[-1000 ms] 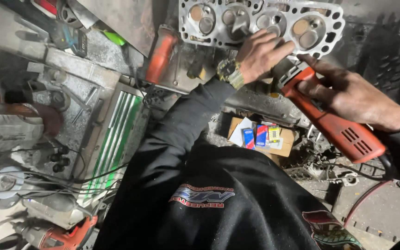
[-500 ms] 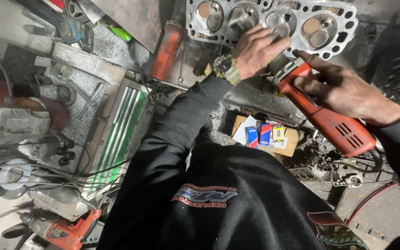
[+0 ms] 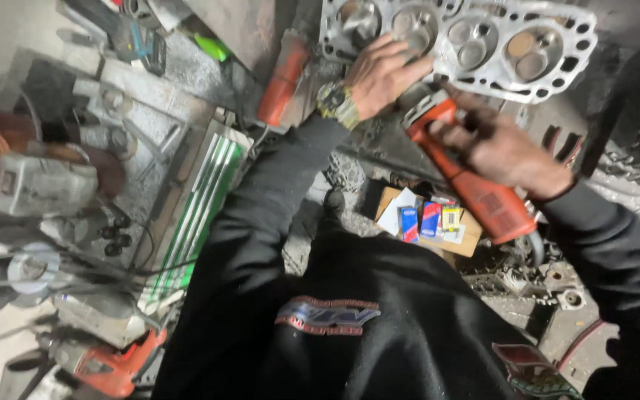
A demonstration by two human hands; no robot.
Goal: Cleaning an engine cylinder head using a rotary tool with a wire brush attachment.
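Right hand [image 3: 501, 148] w/ fingers wrapped around an orange angle grinder [image 3: 468, 178], its head just under the left hand's fingertips; left hand [image 3: 381, 74], wristwatch on, fingers spread flat on a grey metal cylinder head [image 3: 498, 44] beyond

Matt grey cast-metal cylinder head [image 3: 512, 52], glossy orange plastic grinder [image 3: 475, 185]

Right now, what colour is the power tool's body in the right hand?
Orange-red power tool, seen in the head view.
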